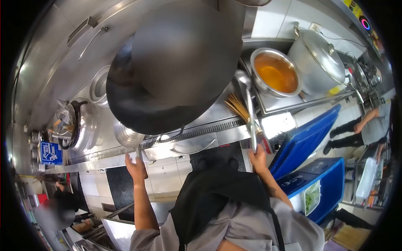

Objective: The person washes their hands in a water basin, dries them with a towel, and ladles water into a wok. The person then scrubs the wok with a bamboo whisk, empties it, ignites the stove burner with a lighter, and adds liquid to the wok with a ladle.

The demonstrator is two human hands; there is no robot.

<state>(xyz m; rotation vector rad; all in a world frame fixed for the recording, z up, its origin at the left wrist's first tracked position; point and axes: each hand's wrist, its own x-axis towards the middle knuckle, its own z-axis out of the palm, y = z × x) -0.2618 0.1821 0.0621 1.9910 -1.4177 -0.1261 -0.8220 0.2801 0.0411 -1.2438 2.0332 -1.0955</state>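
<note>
My left hand [137,168] is closed around the handle of a perforated skimmer [125,136], whose bowl rests over the steel counter beside the wok. My right hand [258,159] grips the lower end of a long steel ladle [250,104]. The ladle's head lies up by the metal bowl. Between both tools sits a large black wok [167,121] with a loop handle at its near side. A grey blur covers the wok's upper part, so its contents are hidden. Thin bamboo sticks [237,107] stand in a bundle just left of the ladle.
A steel bowl of orange-brown liquid [275,75] and a lidded pot [318,62] stand at right. Pots [83,125] fill the left counter. Below right are a blue lid [305,140] and a blue bin [335,184]. Other people stand at far right and lower left.
</note>
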